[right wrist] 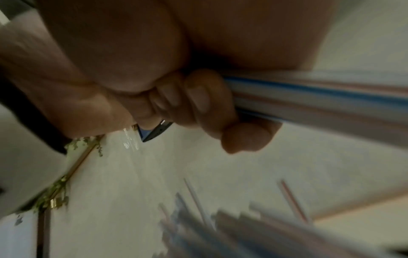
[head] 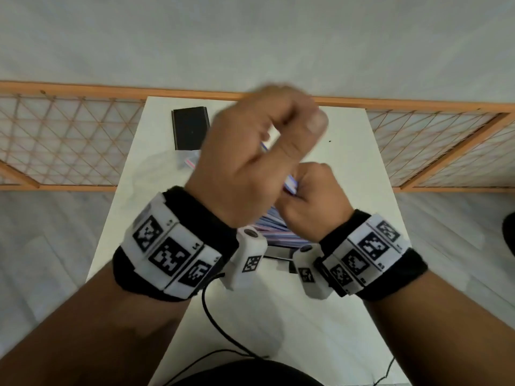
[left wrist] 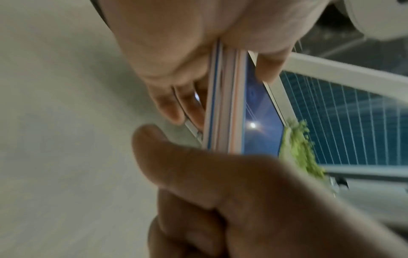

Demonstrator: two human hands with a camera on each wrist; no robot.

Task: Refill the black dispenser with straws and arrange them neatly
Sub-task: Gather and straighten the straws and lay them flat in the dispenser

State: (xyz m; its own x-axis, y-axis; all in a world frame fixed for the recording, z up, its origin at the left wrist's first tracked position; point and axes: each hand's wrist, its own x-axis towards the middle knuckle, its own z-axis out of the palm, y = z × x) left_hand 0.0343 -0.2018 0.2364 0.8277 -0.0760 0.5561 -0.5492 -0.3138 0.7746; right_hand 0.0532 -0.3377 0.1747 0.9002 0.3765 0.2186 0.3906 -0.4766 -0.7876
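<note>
1. A small bundle of striped straws (head: pixel 289 184) is clenched in the right hand (head: pixel 312 199), its long axis running up and away toward the left hand (head: pixel 250 151).
2. The bundle's far end is pinched by the left fingers (left wrist: pixel 167 171).
3. The black dispenser (head: pixel 276 250) lies directly beneath both wrists on the desk (head: pixel 362 168), nearer the right hand, already heaped with straws.
</note>
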